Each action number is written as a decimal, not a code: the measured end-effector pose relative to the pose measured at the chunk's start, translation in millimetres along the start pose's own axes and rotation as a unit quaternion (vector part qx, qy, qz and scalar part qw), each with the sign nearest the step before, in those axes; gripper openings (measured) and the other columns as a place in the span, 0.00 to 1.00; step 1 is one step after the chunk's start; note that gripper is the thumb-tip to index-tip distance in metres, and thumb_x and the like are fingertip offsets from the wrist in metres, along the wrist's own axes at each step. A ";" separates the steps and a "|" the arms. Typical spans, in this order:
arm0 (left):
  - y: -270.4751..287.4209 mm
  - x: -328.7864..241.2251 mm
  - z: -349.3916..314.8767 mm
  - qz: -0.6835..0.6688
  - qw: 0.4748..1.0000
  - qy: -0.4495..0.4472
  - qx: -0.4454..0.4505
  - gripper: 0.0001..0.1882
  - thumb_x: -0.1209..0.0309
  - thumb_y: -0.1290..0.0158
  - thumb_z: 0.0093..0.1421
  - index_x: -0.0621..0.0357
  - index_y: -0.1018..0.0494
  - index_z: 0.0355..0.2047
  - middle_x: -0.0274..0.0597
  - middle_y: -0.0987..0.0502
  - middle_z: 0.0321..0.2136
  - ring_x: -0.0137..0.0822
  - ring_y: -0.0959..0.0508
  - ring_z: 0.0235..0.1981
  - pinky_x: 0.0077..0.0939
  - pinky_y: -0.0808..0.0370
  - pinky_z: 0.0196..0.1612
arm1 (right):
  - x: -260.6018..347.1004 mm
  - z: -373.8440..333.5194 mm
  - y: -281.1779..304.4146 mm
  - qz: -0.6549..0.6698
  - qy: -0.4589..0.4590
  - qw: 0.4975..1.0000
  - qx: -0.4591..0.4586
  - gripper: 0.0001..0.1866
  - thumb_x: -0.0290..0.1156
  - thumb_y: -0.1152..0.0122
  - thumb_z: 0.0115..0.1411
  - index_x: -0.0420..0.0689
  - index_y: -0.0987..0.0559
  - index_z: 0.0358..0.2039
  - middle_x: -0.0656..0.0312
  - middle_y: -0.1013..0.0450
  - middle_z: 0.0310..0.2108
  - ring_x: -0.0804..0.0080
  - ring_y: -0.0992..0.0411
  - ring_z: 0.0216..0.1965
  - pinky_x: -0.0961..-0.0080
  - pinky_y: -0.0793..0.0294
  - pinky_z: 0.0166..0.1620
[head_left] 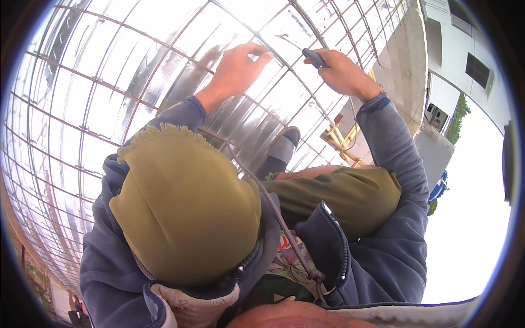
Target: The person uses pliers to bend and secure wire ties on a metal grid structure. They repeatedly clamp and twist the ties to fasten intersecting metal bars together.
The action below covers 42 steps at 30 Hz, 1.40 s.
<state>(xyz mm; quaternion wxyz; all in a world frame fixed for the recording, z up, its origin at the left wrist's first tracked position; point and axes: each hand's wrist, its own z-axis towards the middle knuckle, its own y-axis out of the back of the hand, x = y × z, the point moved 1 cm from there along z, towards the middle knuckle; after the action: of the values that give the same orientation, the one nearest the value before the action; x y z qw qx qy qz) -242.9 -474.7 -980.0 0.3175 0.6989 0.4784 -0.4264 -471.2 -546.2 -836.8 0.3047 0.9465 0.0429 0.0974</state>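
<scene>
A grid of thin steel bars point(149, 38) spreads over a bright, shiny surface. In my right hand point(345, 74) is a rebar tying hook by its dark blue-grey handle point(314, 58). Its thin metal shaft point(292, 42) points left toward a crossing in the grid. Just left of it, my left hand point(238, 68) is low over the bars, thumb and fingertips nearly together. Whatever those fingertips pinch, if anything, is too small and washed out to make out.
My bent knees and one shoe point(291, 135) are over the bars. Tied light-coloured poles point(340, 139) stand right of the shoe. A concrete ledge point(406, 60) runs beside the grid at right, with a white building point(437, 38) and an air-conditioner unit point(436, 116) beyond.
</scene>
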 end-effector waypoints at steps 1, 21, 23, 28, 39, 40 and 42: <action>10.5 1.8 18.4 -0.024 0.994 -0.047 -0.092 0.32 0.45 0.41 0.69 0.61 0.20 0.59 0.47 0.15 0.45 0.32 0.15 0.34 0.30 0.20 0.41 | -15.1 7.8 -5.3 -0.180 0.049 0.980 -0.065 0.17 0.18 0.47 0.64 0.37 0.16 0.50 0.55 0.21 0.55 0.57 0.20 0.52 0.47 0.23 0.64; 50.5 -29.1 103.6 -0.014 0.992 -0.123 -0.007 0.26 0.54 0.51 0.74 0.69 0.18 0.46 0.54 0.13 0.37 0.44 0.14 0.40 0.42 0.20 0.47 | 110.9 52.7 -4.1 -0.599 0.024 0.800 -0.015 0.17 0.37 0.36 0.64 0.44 0.10 0.49 0.53 0.17 0.52 0.55 0.26 0.58 0.43 0.26 0.60; 54.2 -28.5 104.4 0.001 0.988 -0.154 0.002 0.25 0.55 0.50 0.75 0.70 0.18 0.47 0.56 0.14 0.39 0.45 0.14 0.42 0.41 0.21 0.49 | 105.3 58.3 -4.3 -0.583 0.056 0.806 -0.080 0.16 0.36 0.36 0.65 0.44 0.13 0.51 0.53 0.17 0.49 0.55 0.22 0.53 0.44 0.23 0.57; 60.1 -40.2 100.9 -0.045 0.963 -0.195 0.181 0.27 0.61 0.49 0.72 0.67 0.27 0.65 0.58 0.18 0.55 0.47 0.19 0.54 0.40 0.23 0.59 | 84.4 58.7 1.4 -0.514 0.117 0.834 -0.162 0.12 0.32 0.38 0.70 0.44 0.18 0.51 0.54 0.16 0.38 0.58 0.13 0.38 0.59 0.12 0.44; 61.1 -3.9 131.7 -0.021 0.930 -0.186 0.316 0.52 0.71 0.33 0.50 0.53 0.38 0.76 0.55 0.24 0.66 0.47 0.23 0.67 0.42 0.30 0.72 | 75.2 44.3 11.3 -0.598 0.194 0.757 -0.179 0.13 0.35 0.40 0.73 0.42 0.28 0.52 0.58 0.23 0.38 0.64 0.17 0.43 0.68 0.14 0.48; 51.3 -11.2 123.9 0.038 0.931 -0.250 0.264 0.33 0.67 0.33 0.55 0.55 0.27 0.62 0.51 0.18 0.53 0.46 0.18 0.55 0.42 0.25 0.61 | 70.5 42.8 9.3 -0.573 0.200 0.771 -0.195 0.10 0.35 0.39 0.72 0.45 0.28 0.45 0.59 0.24 0.37 0.66 0.18 0.41 0.68 0.14 0.46; 33.1 -36.0 114.0 0.121 0.917 -0.277 0.262 0.19 0.63 0.33 0.59 0.57 0.16 0.49 0.47 0.13 0.43 0.44 0.14 0.45 0.40 0.20 0.50 | 71.6 36.3 7.0 -0.561 0.194 0.784 -0.181 0.10 0.34 0.38 0.72 0.45 0.29 0.45 0.59 0.24 0.36 0.66 0.18 0.40 0.67 0.14 0.46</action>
<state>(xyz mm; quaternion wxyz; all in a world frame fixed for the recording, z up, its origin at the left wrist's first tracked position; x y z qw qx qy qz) -251.5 -597.4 -996.1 0.2916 0.6638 0.1543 -0.6712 -393.4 -562.5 -850.3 0.4567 0.6441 0.6060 0.0968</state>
